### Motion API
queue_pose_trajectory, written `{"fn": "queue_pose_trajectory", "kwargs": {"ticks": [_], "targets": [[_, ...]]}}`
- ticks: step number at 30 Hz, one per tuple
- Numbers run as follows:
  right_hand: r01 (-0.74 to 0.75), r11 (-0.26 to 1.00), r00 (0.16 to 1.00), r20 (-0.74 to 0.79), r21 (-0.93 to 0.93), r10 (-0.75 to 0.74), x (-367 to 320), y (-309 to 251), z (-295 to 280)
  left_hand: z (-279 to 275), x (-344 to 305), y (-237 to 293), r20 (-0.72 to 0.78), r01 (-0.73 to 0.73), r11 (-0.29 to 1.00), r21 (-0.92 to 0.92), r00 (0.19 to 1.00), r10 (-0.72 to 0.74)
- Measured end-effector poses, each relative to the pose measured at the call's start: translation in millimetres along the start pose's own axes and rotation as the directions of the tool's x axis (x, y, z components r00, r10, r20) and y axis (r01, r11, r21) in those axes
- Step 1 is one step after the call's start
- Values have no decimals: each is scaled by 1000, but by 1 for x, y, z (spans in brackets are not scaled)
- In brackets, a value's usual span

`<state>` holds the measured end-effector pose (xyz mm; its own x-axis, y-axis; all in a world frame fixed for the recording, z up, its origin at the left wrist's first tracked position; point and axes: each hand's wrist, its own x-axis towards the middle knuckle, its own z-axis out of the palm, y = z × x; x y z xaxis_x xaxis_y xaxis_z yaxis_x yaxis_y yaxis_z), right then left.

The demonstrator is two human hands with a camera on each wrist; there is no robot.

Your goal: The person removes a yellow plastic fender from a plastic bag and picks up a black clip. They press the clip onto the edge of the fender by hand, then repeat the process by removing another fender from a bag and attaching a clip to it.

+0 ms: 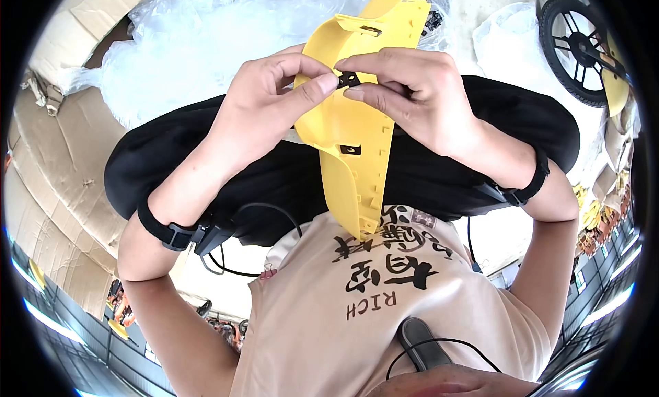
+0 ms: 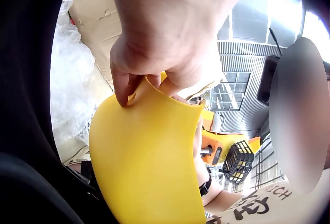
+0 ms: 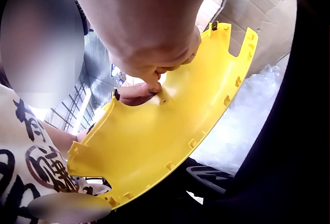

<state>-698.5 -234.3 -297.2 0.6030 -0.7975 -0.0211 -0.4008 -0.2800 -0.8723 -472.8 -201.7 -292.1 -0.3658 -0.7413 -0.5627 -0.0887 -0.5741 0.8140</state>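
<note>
A curved yellow plastic shell stands across the lap, its small tabs along one edge. Over its middle, the left hand and right hand meet and pinch a small black clip between thumbs and forefingers. Two more black clips sit on the shell, one above and one below. In the left wrist view the left hand bends over the edge of the shell. The right wrist view has the right hand above the shell's inner side; the pinched clip is hidden there.
Clear plastic bags lie beyond the knees, with flattened cardboard at the left. A black spoked wheel is at the far right. Small black parts lie behind the shell.
</note>
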Motion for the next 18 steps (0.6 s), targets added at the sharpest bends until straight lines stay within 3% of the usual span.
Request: {"fn": "queue_pose_trajectory", "kwargs": {"ticks": [1,2,5,6,7,8,9,13,15,16,18], "targets": [[-92,996,994,53,-6,92,-1,-2,-2,0,0,0,0,1,1000,0,1000,-1],[-92,996,994,53,-6,92,-1,-2,-3,0,0,-1,-6,1,1000,1,1000,-1],[-167,951,986,15,260,169,-1,2,1,-1,0,-2,-19,2,1000,13,1000,-2],[-167,951,985,14,260,169,-1,5,-1,-2,0,-2,-24,2,1000,22,1000,-1],[-344,782,938,145,520,316,-1,6,-4,-2,0,-1,-23,2,1000,22,1000,-2],[-494,513,861,309,702,405,0,6,-6,-2,0,-1,-22,9,999,31,1000,-8],[-505,472,851,326,723,411,0,7,-4,-2,0,0,-21,16,999,40,1000,-15],[-562,475,820,377,677,431,-1,10,-3,-1,1,2,-30,21,999,31,999,-20],[-458,607,883,257,649,392,-2,6,4,-1,1,2,-32,15,1000,21,999,-14],[-458,607,883,256,649,392,-1,6,6,-1,1,2,-31,15,1000,21,999,-15],[-319,763,947,146,562,287,0,7,7,-1,1,3,-31,27,999,20,999,-27]]}}
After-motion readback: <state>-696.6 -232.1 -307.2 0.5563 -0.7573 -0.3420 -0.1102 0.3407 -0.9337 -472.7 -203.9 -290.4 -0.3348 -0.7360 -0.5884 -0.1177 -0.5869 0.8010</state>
